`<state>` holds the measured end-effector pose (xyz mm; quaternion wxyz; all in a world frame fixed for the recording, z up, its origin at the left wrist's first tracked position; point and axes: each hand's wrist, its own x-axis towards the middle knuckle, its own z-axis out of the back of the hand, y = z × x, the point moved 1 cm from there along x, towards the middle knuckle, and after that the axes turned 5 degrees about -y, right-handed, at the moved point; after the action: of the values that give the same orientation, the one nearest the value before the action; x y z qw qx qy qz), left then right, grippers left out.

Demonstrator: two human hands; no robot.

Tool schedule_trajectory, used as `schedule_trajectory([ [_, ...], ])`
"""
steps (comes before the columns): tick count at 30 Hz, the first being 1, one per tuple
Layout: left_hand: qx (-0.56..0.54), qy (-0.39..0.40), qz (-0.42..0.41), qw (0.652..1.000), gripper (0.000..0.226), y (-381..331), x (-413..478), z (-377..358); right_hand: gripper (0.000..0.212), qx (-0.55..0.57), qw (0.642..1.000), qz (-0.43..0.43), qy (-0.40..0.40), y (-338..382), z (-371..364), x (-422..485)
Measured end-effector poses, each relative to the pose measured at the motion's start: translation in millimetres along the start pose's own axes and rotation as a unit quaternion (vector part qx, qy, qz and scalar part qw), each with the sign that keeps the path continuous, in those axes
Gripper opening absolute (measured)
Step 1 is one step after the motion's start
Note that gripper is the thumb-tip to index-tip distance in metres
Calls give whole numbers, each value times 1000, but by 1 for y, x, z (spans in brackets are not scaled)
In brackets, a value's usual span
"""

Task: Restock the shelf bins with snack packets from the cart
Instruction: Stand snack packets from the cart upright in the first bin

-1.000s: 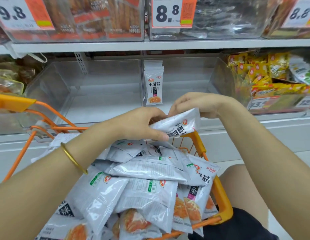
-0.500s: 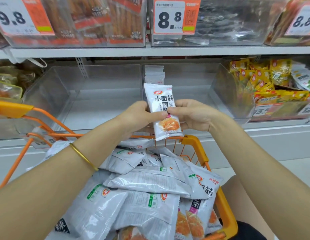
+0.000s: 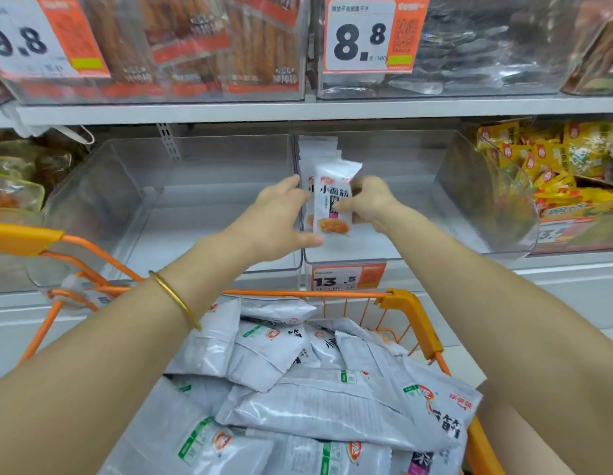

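The white snack packet [image 3: 333,200] is held upright just in front of the short row of matching packets [image 3: 318,149] that is stood against the left wall of the clear bin [image 3: 418,250]. Its right edge is pinched by the right hand [image 3: 370,200], and its left edge and bottom corner are cradled by the left hand [image 3: 281,217]. Now the danger: if it is released before it is leaned on the row, it could be tipped flat on that slick film. Pushed too hard, the whole row may be toppled. Lower down, the heaped packets [image 3: 315,399] in the orange cart [image 3: 411,313] could be dragged out by a forearm.
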<state>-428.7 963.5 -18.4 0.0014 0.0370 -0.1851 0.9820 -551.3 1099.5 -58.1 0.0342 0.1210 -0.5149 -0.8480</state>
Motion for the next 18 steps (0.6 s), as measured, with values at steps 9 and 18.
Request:
schedule_trajectory([
  [9, 11, 38, -28, 999, 96, 11, -4, -9, 18, -92, 994, -6, -56, -15, -30, 32],
  [18, 8, 38, -31, 999, 96, 11, -4, -8, 46, -83, 993, -9, -83, -13, -36, 36],
])
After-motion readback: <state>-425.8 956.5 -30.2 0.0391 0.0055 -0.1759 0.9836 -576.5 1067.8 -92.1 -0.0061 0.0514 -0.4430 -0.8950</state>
